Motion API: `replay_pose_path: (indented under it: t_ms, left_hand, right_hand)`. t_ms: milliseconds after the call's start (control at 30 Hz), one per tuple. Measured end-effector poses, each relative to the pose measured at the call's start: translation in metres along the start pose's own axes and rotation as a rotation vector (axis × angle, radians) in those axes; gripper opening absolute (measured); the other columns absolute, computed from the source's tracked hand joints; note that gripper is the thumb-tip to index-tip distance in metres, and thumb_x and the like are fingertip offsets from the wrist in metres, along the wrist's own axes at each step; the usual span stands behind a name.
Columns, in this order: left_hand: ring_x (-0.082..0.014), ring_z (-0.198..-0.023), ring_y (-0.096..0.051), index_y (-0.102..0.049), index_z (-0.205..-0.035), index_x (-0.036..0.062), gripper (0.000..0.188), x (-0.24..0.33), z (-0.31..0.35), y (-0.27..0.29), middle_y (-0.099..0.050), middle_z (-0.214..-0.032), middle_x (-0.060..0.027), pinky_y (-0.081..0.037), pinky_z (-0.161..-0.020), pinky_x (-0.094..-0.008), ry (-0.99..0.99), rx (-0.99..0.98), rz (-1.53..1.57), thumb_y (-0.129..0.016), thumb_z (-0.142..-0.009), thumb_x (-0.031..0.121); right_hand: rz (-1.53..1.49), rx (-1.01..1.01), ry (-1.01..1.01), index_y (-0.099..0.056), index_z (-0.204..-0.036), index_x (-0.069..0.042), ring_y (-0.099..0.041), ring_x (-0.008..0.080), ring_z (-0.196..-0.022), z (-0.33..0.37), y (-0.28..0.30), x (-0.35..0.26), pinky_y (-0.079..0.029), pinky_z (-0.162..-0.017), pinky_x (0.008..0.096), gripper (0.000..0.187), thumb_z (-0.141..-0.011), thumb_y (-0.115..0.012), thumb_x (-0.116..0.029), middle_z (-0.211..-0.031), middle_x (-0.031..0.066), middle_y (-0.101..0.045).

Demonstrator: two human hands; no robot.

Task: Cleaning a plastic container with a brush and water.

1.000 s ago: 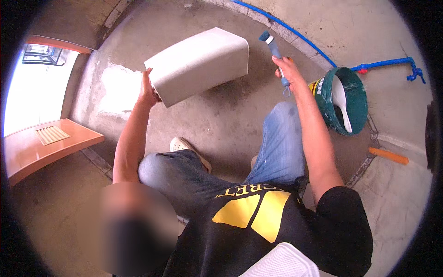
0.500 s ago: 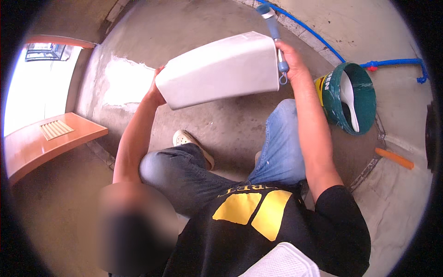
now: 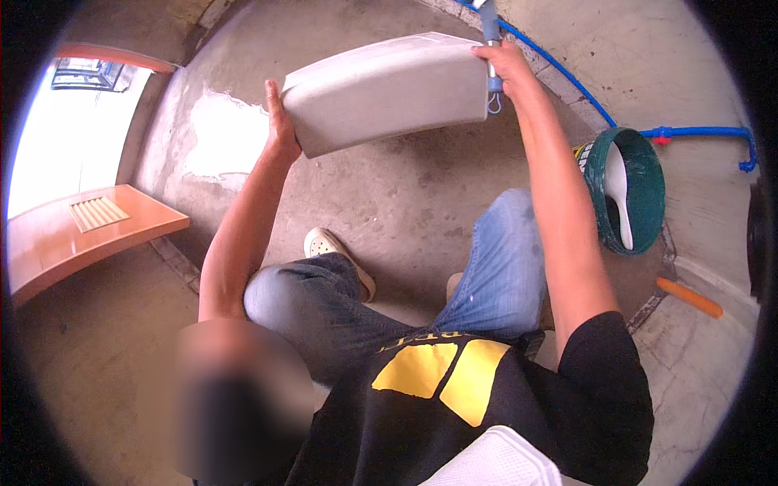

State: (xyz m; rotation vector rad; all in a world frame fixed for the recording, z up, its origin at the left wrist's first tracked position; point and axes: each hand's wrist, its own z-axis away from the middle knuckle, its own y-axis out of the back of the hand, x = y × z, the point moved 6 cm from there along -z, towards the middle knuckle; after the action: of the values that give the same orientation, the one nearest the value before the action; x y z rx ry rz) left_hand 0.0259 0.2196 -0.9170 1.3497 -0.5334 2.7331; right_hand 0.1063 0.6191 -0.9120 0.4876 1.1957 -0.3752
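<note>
A light grey box-shaped container [image 3: 389, 97] is held up off the floor at arm's length, lying on its side and tilted, its right end higher. My left hand [image 3: 281, 125] presses against its left end, one digit pointing up along the edge. My right hand [image 3: 509, 66] grips a blue-and-silver handled tool [image 3: 494, 61] with a wire loop at its lower end. That hand's thumb lies against the container's upper right corner. The tool's far end runs out of the picture, and the container's inside is hidden.
To the right stands a green bucket [image 3: 655, 194] with a white long-handled utensil [image 3: 618, 190] inside. Blue pipe [image 3: 705, 131] runs along the wall. An orange stick [image 3: 689, 297] lies at the right. An orange-brown door [image 3: 154, 215] with a vent stands at the left.
Both hands have raised the container up and away from me, with the tool moving along. The left hand's fingers now show more plainly above the container's edge.
</note>
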Motion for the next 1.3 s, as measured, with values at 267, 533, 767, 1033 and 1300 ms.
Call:
replay_pose_path:
  t_ms: [267,533,767,1033,1300]
  left_hand:
    - [-0.0369,-0.124,-0.038,-0.026,-0.144,0.0064,0.089,-0.026,-0.022,0.018,-0.039,-0.137,-0.0241,-0.034,-0.099,-0.0504,-0.175,0.282,-0.38,-0.061,-0.078,0.055]
    - [-0.0401,-0.109,-0.055,-0.034,-0.134,-0.0041,0.071,-0.083,-0.016,0.018,-0.045,-0.129,-0.0235,-0.056,-0.078,-0.052,0.215,0.259,-0.539,-0.039,-0.092,0.053]
    - [-0.042,-0.111,-0.054,-0.031,-0.134,-0.006,0.069,-0.083,-0.01,0.022,-0.043,-0.128,-0.0257,-0.059,-0.073,-0.0522,0.253,0.104,-0.389,-0.035,-0.095,0.05]
    - [-0.0414,-0.118,-0.049,-0.036,-0.135,-0.0019,0.074,-0.071,-0.036,0.049,-0.047,-0.13,-0.0246,-0.051,-0.085,-0.0507,0.071,0.21,-0.819,-0.048,-0.089,0.054]
    - [-0.0412,-0.13,-0.037,-0.025,-0.143,0.0022,0.091,-0.016,-0.026,-0.028,-0.022,-0.148,-0.0248,-0.04,-0.101,-0.0474,-0.203,0.201,-1.41,-0.067,-0.077,0.048]
  right_hand:
    - [0.628,0.112,0.078,-0.057,-0.104,-0.001,-0.063,0.0319,-0.087,0.0,-0.017,0.004,-0.049,-0.078,0.0403,0.037,-0.078,-0.068,-0.026,-0.094,0.0191,-0.065]
    - [0.949,0.218,0.297,-0.038,-0.135,-0.009,-0.06,0.0443,-0.096,0.064,0.015,-0.033,-0.047,-0.081,0.0507,0.058,-0.089,-0.054,-0.039,-0.1,0.0255,-0.064]
    - [1.255,-0.486,0.521,-0.044,-0.137,-0.012,-0.065,0.0359,-0.073,0.179,-0.133,-0.023,-0.052,-0.067,0.0485,0.047,-0.091,-0.05,-0.024,-0.077,0.0189,-0.065]
    - [1.38,0.076,0.287,-0.056,-0.117,-0.01,-0.065,0.0333,-0.085,-0.033,0.03,-0.061,-0.052,-0.074,0.0453,0.035,-0.087,-0.053,-0.029,-0.097,0.0153,-0.067]
    - [0.503,0.042,0.003,-0.065,-0.098,-0.002,-0.062,0.021,-0.074,-0.023,0.049,0.05,-0.048,-0.067,0.0357,0.05,-0.069,-0.077,-0.041,-0.081,0.0091,-0.066]
